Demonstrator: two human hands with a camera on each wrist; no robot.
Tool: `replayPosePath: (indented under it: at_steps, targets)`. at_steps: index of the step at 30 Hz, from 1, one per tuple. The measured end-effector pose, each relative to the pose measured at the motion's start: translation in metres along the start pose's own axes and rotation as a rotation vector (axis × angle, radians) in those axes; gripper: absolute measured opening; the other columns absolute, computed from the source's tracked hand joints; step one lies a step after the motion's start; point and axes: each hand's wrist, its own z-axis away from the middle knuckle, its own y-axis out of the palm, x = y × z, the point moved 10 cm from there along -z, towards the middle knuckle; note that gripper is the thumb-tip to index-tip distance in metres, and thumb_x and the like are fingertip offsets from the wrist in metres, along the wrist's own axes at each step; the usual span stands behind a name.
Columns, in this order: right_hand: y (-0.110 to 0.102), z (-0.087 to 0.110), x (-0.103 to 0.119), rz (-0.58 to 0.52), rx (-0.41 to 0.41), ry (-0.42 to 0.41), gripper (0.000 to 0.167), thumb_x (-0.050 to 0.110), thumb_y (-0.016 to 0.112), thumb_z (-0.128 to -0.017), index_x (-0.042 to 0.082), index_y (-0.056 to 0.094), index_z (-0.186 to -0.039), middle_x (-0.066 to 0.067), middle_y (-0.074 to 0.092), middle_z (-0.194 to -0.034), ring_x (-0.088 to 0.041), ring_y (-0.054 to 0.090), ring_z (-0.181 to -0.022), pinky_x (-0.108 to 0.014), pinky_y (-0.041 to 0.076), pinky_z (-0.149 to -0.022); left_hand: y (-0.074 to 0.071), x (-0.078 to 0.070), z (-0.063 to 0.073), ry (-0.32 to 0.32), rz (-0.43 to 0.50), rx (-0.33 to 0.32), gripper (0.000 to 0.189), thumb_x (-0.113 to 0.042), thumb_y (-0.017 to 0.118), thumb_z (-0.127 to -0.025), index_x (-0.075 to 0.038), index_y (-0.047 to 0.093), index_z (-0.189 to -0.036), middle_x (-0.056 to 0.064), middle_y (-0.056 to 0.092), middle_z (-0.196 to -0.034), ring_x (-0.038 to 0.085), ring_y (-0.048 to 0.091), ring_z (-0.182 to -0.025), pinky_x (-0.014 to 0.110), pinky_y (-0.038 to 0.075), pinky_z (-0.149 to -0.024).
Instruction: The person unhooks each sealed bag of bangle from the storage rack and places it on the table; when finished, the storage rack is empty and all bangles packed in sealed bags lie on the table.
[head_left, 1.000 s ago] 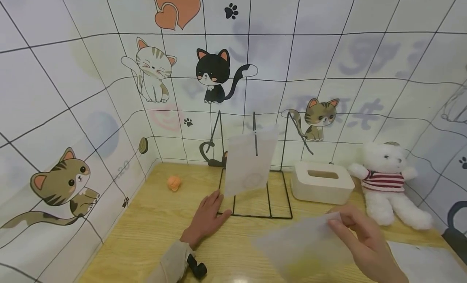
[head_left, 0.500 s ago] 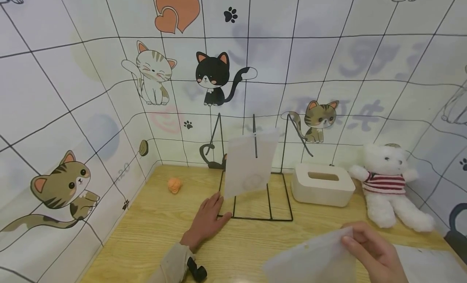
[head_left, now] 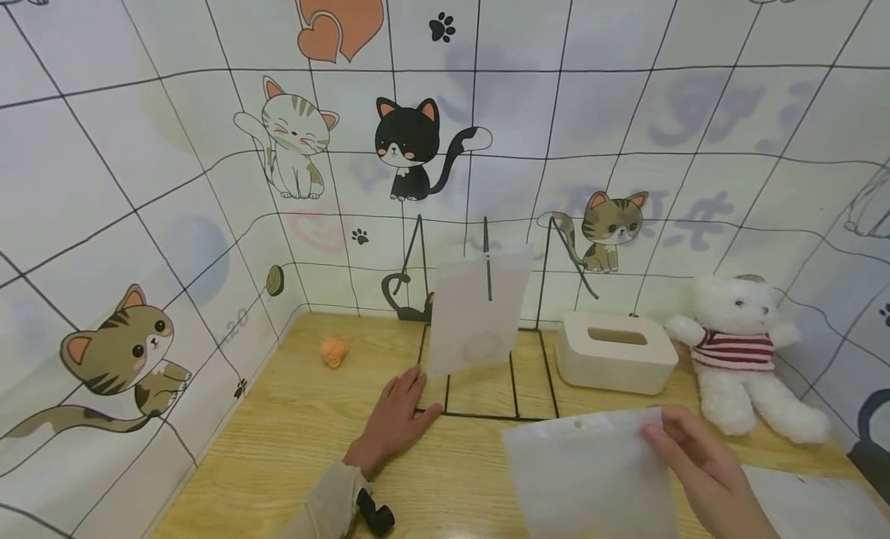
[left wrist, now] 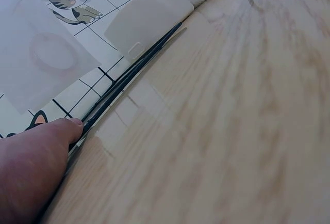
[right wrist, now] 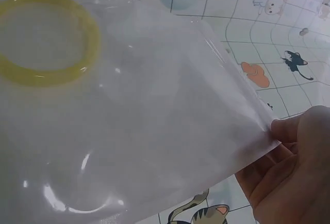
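My right hand (head_left: 705,469) pinches the upper right corner of a translucent plastic bag (head_left: 591,477) between thumb and fingers. That bag has a small hang hole in its top edge, and a yellow ring (right wrist: 91,38) shows inside it in the right wrist view. Palm down, my left hand (head_left: 392,419) rests on the table at the front left corner of a black wire display rack (head_left: 487,416), its thumb (left wrist: 62,131) against the base wire. A second translucent bag (head_left: 476,315) hangs from the rack's middle hook. Both outer hooks are bare.
A white tissue box (head_left: 615,361) stands right of the rack, beside a white teddy bear (head_left: 730,369) in a striped shirt. An orange ball-like object (head_left: 334,352) lies at left. White sheet-like material (head_left: 813,500) lies at the right front. Cat-print cloth covers the walls behind.
The bag in my right hand has turned from a slanted position to facing me, its top edge nearly level. My right hand dipped right, then came back up. The left hand stays put.
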Motion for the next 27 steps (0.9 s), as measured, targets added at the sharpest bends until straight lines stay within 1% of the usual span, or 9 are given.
replayPosePath:
  at_steps: [2,3,7,11,13,17,20,23,27]
  targets:
    - [0.002,-0.002,-0.002,-0.028,0.029,-0.039,0.02,-0.013,0.048,-0.098,0.003,0.057,-0.107,0.008,0.06,-0.082,-0.007,0.052,-0.075,-0.023,0.039,-0.065,0.001,-0.001,0.0,0.002,0.007,0.003,0.071,-0.052,0.049,-0.101,-0.001,0.041,-0.151,0.017,0.03,-0.162,0.033,0.029,-0.151,0.054,0.021,-0.123]
    - [0.002,-0.003,-0.004,-0.03,0.04,-0.045,0.02,-0.012,0.047,-0.099,0.003,0.057,-0.108,0.008,0.061,-0.082,-0.007,0.052,-0.076,-0.023,0.039,-0.065,0.001,-0.001,0.001,0.004,0.01,0.002,0.071,-0.051,0.049,-0.101,-0.001,0.041,-0.151,0.018,0.031,-0.162,0.033,0.029,-0.151,0.054,0.021,-0.123]
    - [0.002,-0.005,-0.011,0.062,0.062,-0.045,0.019,-0.008,0.046,-0.101,0.005,0.058,-0.109,0.009,0.058,-0.082,-0.006,0.05,-0.078,-0.024,0.038,-0.064,0.001,-0.001,0.0,0.005,0.003,0.001,0.071,-0.051,0.049,-0.102,-0.001,0.041,-0.151,0.018,0.031,-0.162,0.033,0.029,-0.15,0.054,0.022,-0.123]
    - [0.003,-0.008,-0.013,0.093,0.091,-0.065,0.017,-0.008,0.045,-0.102,0.003,0.056,-0.11,0.007,0.054,-0.082,-0.008,0.048,-0.078,-0.025,0.037,-0.062,0.0,-0.001,-0.001,0.003,-0.013,-0.004,0.072,-0.052,0.048,-0.102,-0.001,0.042,-0.151,0.017,0.031,-0.161,0.032,0.03,-0.15,0.053,0.022,-0.123]
    - [0.003,-0.009,-0.016,0.11,0.098,-0.043,0.014,-0.005,0.046,-0.103,0.004,0.055,-0.109,0.006,0.052,-0.082,-0.008,0.048,-0.077,-0.025,0.038,-0.061,0.0,-0.001,0.0,0.002,-0.009,-0.005,0.071,-0.052,0.049,-0.102,0.0,0.042,-0.151,0.017,0.032,-0.161,0.032,0.03,-0.15,0.053,0.022,-0.123]
    - [0.001,-0.009,-0.028,0.168,0.094,0.055,0.008,0.003,0.049,-0.104,0.005,0.055,-0.108,0.009,0.052,-0.083,-0.006,0.048,-0.076,-0.024,0.039,-0.06,0.002,-0.001,0.0,-0.001,-0.002,0.005,0.07,-0.05,0.05,-0.102,-0.001,0.041,-0.151,0.017,0.031,-0.161,0.033,0.029,-0.15,0.054,0.022,-0.123]
    - [0.0,-0.008,-0.037,0.216,0.084,0.104,0.007,0.007,0.052,-0.104,0.006,0.056,-0.108,0.009,0.053,-0.083,-0.005,0.048,-0.074,-0.024,0.039,-0.058,0.003,0.0,0.0,-0.003,-0.006,0.011,0.07,-0.05,0.05,-0.102,-0.001,0.04,-0.152,0.017,0.031,-0.162,0.033,0.029,-0.15,0.054,0.022,-0.123]
    - [-0.002,-0.009,-0.047,0.247,0.086,0.125,0.007,0.009,0.053,-0.104,0.006,0.057,-0.109,0.01,0.054,-0.082,-0.005,0.047,-0.072,-0.024,0.038,-0.056,0.003,0.0,0.0,-0.001,-0.013,0.005,0.07,-0.05,0.05,-0.102,-0.001,0.041,-0.152,0.017,0.031,-0.162,0.033,0.03,-0.15,0.053,0.022,-0.123]
    - [-0.004,-0.012,-0.061,0.226,0.109,0.125,0.008,0.008,0.051,-0.104,0.005,0.057,-0.106,0.01,0.055,-0.079,-0.005,0.049,-0.069,-0.024,0.039,-0.055,0.001,-0.001,0.0,0.003,-0.008,-0.006,0.07,-0.049,0.051,-0.101,-0.001,0.041,-0.151,0.017,0.031,-0.161,0.033,0.03,-0.15,0.053,0.022,-0.123]
